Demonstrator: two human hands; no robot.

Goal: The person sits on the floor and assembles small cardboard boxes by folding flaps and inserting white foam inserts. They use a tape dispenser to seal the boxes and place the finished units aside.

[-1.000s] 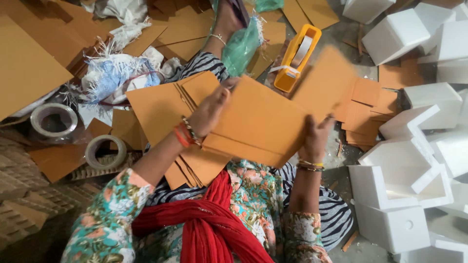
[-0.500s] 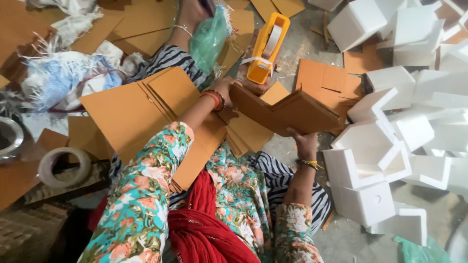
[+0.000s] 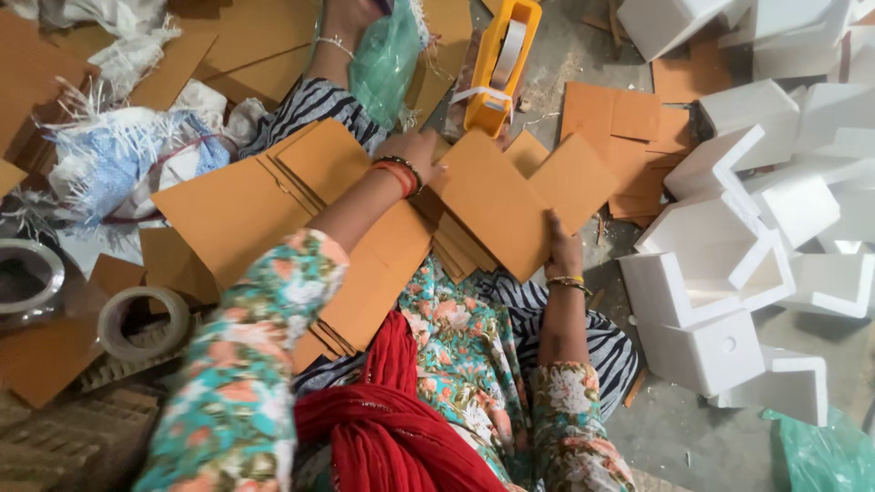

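Flat brown cardboard sheet (image 3: 497, 205) over lap, clamped in left hand (image 3: 412, 150) and right hand (image 3: 562, 248); yellow tape dispenser (image 3: 499, 64) just beyond; white foam boxes (image 3: 729, 273) crowding right; tape roll (image 3: 141, 321) left.

The left hand (image 3: 412, 150) has its fingers tucked behind the cardboard sheet (image 3: 497, 202), so its grip cannot be read. At the near right, a green bag (image 3: 820, 456) is cut off by the edge, as is a tape roll (image 3: 23, 278) at the left.
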